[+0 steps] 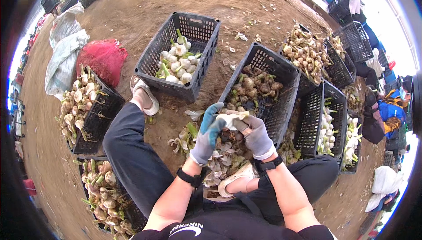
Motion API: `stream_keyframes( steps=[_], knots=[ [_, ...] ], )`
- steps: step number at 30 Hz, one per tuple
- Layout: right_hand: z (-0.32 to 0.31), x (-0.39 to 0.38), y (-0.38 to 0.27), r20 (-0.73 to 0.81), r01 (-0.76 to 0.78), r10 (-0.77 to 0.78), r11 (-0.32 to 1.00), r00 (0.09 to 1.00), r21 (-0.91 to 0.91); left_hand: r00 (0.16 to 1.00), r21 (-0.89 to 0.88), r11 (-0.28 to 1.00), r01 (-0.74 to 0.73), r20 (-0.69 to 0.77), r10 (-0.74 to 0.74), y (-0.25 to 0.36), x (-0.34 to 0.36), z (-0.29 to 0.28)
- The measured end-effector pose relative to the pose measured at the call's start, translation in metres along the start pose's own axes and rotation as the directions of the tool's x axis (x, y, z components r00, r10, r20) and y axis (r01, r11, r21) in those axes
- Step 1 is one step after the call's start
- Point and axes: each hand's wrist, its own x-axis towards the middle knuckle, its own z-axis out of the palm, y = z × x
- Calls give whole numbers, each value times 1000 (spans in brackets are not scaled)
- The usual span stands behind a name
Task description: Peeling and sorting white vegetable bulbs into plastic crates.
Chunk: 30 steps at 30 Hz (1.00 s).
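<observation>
Between my two gloved hands, above the ground in front of me, is a garlic bulb (pixel 231 118) with pale, loose skin. My left hand (pixel 206 135), in a grey and teal glove, is closed on one side of it. My right hand (pixel 258 137), in a grey glove, grips the other side with its fingers bent. Just beyond my hands, a black crate (pixel 286 113) holds brown, unpeeled garlic (pixel 251 86). Ahead to the left, another black crate (pixel 169 88) contains clean white bulbs with short green stems (pixel 180 62). Peeled skins (pixel 220 167) lie below my hands.
Crates heaped with garlic stand at my left (pixel 94 128) and lower left (pixel 105 196). More full crates (pixel 307 53) line the right side. A red mesh sack (pixel 102 60) and a whitish sack (pixel 66 60) lie at the left. People sit at the far right.
</observation>
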Motion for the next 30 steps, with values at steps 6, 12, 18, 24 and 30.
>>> stream_keyframes(
  steps=[6, 12, 18, 24, 30],
  knots=[
    [-12, 2, 7, 198, 479, -506, 517, 840, -709, 930, -747, 555, 366, 313, -192, -19, 4, 7],
    [5, 2, 26, -178, 219, -446, 701, 877, -678, 890, -226, 890, 396, -146, -433, -12, 1, 18],
    [12, -4, 47, -5, 329, -534, 529, 846, -783, 960, -227, 934, 277, 32, -277, -6, -21, 31],
    [13, -13, 46, 187, -52, 70, 994, 980, -100, 985, -85, 982, 170, 9, -170, -8, -5, 0],
    [-5, -9, 29, 186, 5, 2, 999, 983, -34, 983, -265, 951, 163, -45, -181, -5, -8, -5]
  ],
)
